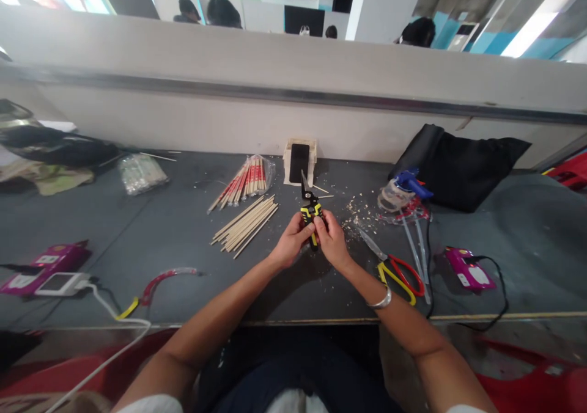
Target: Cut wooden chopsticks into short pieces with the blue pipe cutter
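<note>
Both hands meet at the middle of the dark table (151, 236). My left hand (291, 241) and my right hand (331, 239) are closed round the yellow-and-black handles of a pair of snips (310, 208), whose blades point away from me. A loose pile of bare wooden chopsticks (245, 223) lies just left of my hands. Behind it is a bundle of chopsticks in red-and-white wrappers (243, 182) partly inside a clear bag. Wood chips (355, 211) are scattered to the right of the snips.
Red-and-yellow scissors (398, 272), a blue glue gun (410, 184), a tape roll (389, 198), a black bag (458, 162) and a pink device (468, 267) lie to the right. A small wooden box with a phone (299, 161) stands by the back wall. Pink devices (43, 266) and cables lie left.
</note>
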Tool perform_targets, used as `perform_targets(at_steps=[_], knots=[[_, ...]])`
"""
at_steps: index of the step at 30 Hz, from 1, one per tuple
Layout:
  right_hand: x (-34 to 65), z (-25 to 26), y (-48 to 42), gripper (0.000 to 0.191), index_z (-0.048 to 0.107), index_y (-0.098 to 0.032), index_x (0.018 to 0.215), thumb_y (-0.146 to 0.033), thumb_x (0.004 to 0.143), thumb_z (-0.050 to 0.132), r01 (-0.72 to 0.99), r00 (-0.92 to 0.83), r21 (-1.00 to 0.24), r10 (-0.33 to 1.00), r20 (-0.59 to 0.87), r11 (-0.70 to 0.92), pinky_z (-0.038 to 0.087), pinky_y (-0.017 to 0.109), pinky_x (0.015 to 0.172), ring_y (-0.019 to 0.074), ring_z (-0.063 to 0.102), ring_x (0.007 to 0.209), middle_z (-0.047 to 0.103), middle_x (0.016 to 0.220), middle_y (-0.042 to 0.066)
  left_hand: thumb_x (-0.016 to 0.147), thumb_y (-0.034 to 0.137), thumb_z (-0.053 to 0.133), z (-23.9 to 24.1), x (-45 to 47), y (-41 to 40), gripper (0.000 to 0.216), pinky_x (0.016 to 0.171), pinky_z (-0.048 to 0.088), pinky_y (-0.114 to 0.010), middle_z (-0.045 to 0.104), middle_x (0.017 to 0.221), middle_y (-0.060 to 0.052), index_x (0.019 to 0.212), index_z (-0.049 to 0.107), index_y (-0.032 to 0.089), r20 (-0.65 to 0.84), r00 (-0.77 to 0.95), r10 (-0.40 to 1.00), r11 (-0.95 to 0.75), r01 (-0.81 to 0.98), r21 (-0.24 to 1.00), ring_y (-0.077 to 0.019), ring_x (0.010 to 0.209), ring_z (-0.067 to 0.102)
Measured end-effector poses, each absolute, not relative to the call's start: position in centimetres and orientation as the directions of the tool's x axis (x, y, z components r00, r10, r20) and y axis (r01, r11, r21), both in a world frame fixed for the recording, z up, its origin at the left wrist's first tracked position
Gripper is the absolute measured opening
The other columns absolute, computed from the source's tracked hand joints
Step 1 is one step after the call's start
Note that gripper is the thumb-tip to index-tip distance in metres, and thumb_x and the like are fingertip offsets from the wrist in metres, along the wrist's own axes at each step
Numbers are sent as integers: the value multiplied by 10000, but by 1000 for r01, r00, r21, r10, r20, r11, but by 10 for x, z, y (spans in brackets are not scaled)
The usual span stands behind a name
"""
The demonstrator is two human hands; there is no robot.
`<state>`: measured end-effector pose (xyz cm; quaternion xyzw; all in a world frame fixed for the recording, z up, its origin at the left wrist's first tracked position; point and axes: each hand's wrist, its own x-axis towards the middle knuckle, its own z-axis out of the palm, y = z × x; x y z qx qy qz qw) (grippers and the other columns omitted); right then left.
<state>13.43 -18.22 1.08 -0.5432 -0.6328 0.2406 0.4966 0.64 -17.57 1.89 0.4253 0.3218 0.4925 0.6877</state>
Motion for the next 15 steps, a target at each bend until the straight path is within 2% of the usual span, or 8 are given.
perform_targets(at_steps=[4, 7, 12, 15], knots=[[131, 4, -176, 243, 569, -234, 1116, -398, 997, 435, 489, 47, -803, 909, 415, 342, 559, 339, 804, 215, 707, 894, 740, 991, 65, 718, 537, 846, 8, 6, -170, 470, 706, 488, -232, 589, 857, 31, 959, 595, 222, -17, 261, 965, 114, -362, 925, -124, 776, 562], [135, 0, -177, 219, 550, -234, 1102, -384, 1010, 420, 496, -4, -792, 913, 408, 356, 563, 333, 738, 211, 708, 800, 733, 916, 54, 746, 601, 803, -1, 6, -168, 482, 696, 483, -239, 532, 792, 47, 911, 556, 221, -26, 258, 966, 105, -296, 950, -118, 730, 523], [139, -1, -184, 226, 536, -232, 1157, -363, 1018, 416, 549, -51, -747, 907, 417, 374, 571, 341, 690, 231, 719, 770, 739, 908, 67, 801, 604, 756, -3, 3, -172, 436, 809, 491, -264, 567, 866, 19, 942, 585, 229, 13, 234, 972, 32, -189, 982, -149, 847, 533], [140, -2, -188, 273, 537, -222, 1218, -364, 1017, 418, 591, -53, -717, 904, 423, 370, 574, 347, 663, 247, 727, 770, 745, 916, 81, 801, 611, 753, 0, 2, -176, 433, 789, 492, -270, 554, 840, 19, 926, 588, 231, 11, 251, 968, 43, -207, 978, -156, 835, 528]])
